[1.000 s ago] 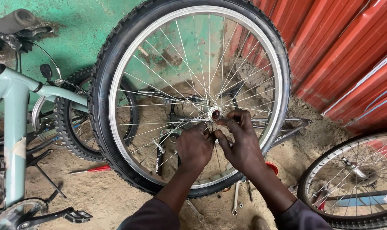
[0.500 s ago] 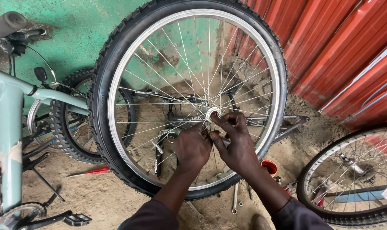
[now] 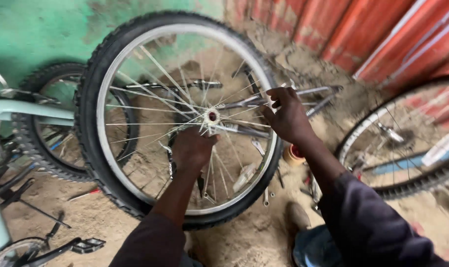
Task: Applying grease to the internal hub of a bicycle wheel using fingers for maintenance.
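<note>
Rust-red corrugated sheeting (image 3: 382, 34) is filling the upper right, and a worn green wall (image 3: 41, 34) is taking up the upper left, both rising from sandy ground (image 3: 254, 232). Standing upright in the middle is a bicycle wheel (image 3: 93, 163) with a knobby black tyre and a silver rim, its spokes running in to a hub (image 3: 212, 116) near the centre of the view. Behind it a second, smaller wheel (image 3: 31, 148) is sitting in a pale blue-green bicycle frame (image 3: 31, 110) at the left edge, and another wheel (image 3: 407, 185) is leaning in from the right. A bare grey frame (image 3: 308, 94) is lying on the sand behind the spokes. The left hand (image 3: 191, 148) is sitting just below the hub, fingers curled closed among the spokes; what exactly they are clamping is hidden by the back of the hand. The right hand (image 3: 287, 116) is hovering at the wheel's right rim, fingers loosely bent and grasping nothing that can be seen. A black pedal (image 3: 88, 244) is resting at lower left. Spanners (image 3: 266, 195) are lying on the sand under the wheel, a small red-rimmed tin (image 3: 294, 154) is sitting just beside the tyre, and a red-handled screwdriver (image 3: 83, 194) is lying to the left.
</note>
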